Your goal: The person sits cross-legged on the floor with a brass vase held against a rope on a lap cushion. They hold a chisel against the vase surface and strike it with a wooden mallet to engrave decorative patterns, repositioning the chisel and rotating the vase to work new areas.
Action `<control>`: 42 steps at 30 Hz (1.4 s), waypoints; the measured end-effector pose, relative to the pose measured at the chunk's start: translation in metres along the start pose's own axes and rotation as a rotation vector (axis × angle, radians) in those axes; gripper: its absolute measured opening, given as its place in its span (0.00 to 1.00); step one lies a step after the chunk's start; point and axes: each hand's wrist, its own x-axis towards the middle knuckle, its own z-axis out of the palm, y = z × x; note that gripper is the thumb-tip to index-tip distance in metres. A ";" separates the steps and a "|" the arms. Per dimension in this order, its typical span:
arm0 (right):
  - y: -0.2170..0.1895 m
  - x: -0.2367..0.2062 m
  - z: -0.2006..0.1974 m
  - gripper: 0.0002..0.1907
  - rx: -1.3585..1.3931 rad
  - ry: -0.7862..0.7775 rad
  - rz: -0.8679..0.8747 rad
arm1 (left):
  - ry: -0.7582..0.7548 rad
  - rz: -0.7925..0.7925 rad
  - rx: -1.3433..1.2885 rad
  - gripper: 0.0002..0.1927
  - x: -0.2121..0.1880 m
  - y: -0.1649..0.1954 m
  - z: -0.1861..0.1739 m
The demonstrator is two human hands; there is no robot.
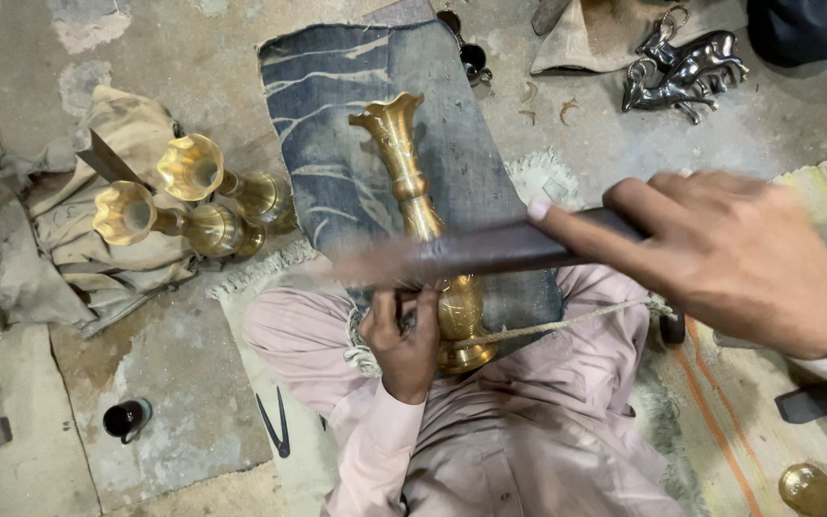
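Motion-blurred file tip (366, 263); brass vase (796, 488) cut off at bottom-right edge.

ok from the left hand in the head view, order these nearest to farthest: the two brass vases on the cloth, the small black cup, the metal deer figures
From the left hand:
1. Two brass vases, upper left on cloth.
2. Small black cup, lower left on the floor.
3. Metal deer figures, top right.

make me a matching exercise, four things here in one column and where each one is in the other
1. brass vase
2. left hand
3. right hand
4. silver deer figurines

a. top right on the floor
b. gripping the long dark file
c. lying on the denim cloth
d. at the vase's lower body

Pairs: 1-c, 2-d, 3-b, 4-a
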 end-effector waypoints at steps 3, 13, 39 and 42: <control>0.001 0.003 0.011 0.42 0.210 -0.049 0.037 | 0.008 0.088 0.055 0.07 0.001 -0.001 -0.001; 0.012 -0.033 0.052 0.34 -0.061 -0.303 -0.010 | -0.138 0.107 0.086 0.14 0.019 0.009 -0.011; -0.003 -0.059 0.078 0.36 0.473 0.086 0.172 | -0.278 0.169 0.091 0.07 0.019 0.008 -0.017; -0.006 -0.053 0.066 0.34 0.269 0.035 0.115 | -0.307 0.179 0.096 0.08 0.019 0.008 -0.018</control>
